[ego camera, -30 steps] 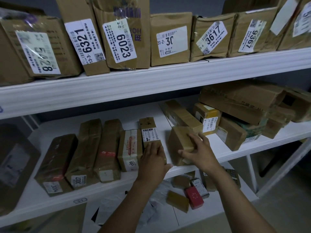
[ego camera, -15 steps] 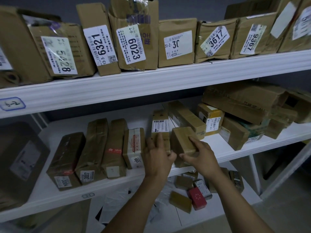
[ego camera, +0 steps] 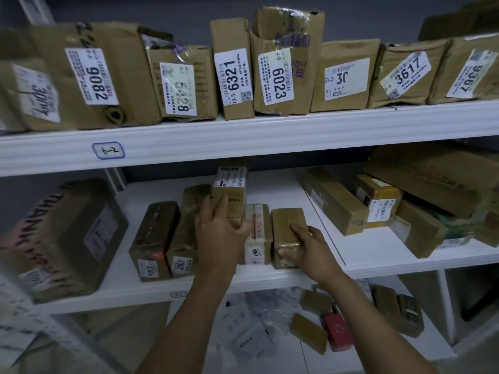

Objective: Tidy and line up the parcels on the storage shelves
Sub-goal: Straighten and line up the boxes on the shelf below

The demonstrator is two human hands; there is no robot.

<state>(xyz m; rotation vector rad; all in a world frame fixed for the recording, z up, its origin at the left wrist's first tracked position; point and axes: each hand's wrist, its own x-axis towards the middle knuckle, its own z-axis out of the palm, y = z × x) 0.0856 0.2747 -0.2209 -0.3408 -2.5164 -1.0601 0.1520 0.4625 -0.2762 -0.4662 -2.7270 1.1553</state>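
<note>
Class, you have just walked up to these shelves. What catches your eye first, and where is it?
First, the two hands at the front of the middle shelf: the left hand grips a narrow labelled parcel, the right hand holds a small brown parcel. Next, on the upper shelf, bold number labels, as on the 6321 parcel and the 6023 parcel. Last, a red box on the lowest shelf.

Upper shelf (ego camera: pixel 270 132): parcel 9082 (ego camera: pixel 91 76), parcel 6321 (ego camera: pixel 232 72), parcel 6023 (ego camera: pixel 278 74), parcel 3617 (ego camera: pixel 407 72). Below: parcel 3007 (ego camera: pixel 182 261), parcel 1205 (ego camera: pixel 255 251). Shelf-edge tag (ego camera: pixel 108 150): 6-2.
</note>
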